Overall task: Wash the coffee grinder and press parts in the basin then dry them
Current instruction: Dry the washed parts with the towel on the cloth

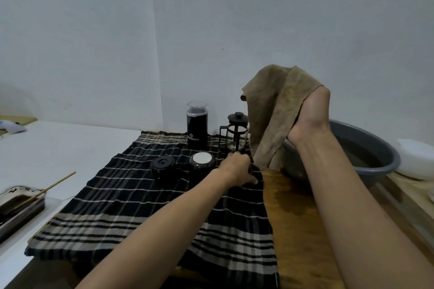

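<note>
The right hand [310, 112] holds up a limp tan drying cloth [274, 110]; the left hand [239, 168] grips the striped mat's edge. At twelve o'clock, the fragile glass French press [234, 134] wants lifting by its handle.

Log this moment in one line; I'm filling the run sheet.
right hand: holds brown cloth up | left hand: on striped towel edge | basin: beside
</note>
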`<move>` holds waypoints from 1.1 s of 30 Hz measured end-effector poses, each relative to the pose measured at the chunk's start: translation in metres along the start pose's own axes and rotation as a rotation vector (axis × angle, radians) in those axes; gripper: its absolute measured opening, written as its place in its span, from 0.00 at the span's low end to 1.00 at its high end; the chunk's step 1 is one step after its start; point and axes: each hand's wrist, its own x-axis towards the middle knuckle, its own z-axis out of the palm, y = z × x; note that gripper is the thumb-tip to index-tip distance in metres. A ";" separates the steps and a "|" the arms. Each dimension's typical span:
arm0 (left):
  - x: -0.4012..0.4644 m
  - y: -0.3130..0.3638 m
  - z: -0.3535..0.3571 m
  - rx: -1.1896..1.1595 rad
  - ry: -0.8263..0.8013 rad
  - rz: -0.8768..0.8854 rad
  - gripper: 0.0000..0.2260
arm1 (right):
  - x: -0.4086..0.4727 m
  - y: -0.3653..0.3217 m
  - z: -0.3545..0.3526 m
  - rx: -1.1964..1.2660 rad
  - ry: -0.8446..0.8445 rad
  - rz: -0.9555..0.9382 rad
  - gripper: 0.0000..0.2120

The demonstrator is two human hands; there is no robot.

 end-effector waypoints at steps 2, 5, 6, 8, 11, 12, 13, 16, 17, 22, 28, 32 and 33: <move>0.002 0.001 0.014 0.014 -0.027 -0.016 0.29 | 0.000 0.000 -0.004 -0.001 0.005 0.000 0.18; 0.005 0.000 0.026 0.014 -0.030 -0.034 0.32 | 0.001 0.000 -0.012 0.021 0.003 0.011 0.18; 0.003 0.001 0.024 0.022 -0.033 -0.030 0.33 | 0.001 0.000 -0.013 0.041 0.006 0.017 0.18; 0.001 0.001 0.017 0.029 -0.002 0.003 0.33 | 0.002 0.001 -0.016 0.100 0.020 0.033 0.17; -0.007 -0.001 -0.018 0.001 0.144 0.059 0.22 | 0.003 0.005 -0.017 0.255 0.069 0.049 0.15; -0.011 -0.004 -0.034 0.002 0.192 0.049 0.19 | 0.004 0.007 -0.016 0.307 0.085 0.054 0.16; -0.014 -0.009 -0.049 0.001 0.228 0.022 0.19 | 0.004 0.010 -0.015 0.347 0.100 0.051 0.18; -0.031 -0.032 -0.081 0.028 0.145 -0.070 0.34 | 0.002 0.018 -0.010 0.396 0.129 0.055 0.22; -0.037 -0.040 -0.084 0.039 0.054 -0.106 0.39 | 0.002 0.022 -0.009 0.391 0.134 0.074 0.23; -0.058 -0.082 -0.066 -0.157 0.003 -0.136 0.37 | -0.007 0.048 0.002 0.301 0.108 0.142 0.24; -0.059 -0.094 -0.089 -0.991 0.377 -0.149 0.15 | -0.021 0.070 0.003 0.155 -0.027 0.153 0.30; -0.052 -0.078 -0.101 -1.347 0.370 -0.166 0.20 | -0.031 0.098 0.020 -0.027 -0.073 0.055 0.18; -0.051 -0.073 -0.101 -1.408 0.368 -0.169 0.19 | -0.033 0.103 0.026 -0.116 -0.137 0.023 0.17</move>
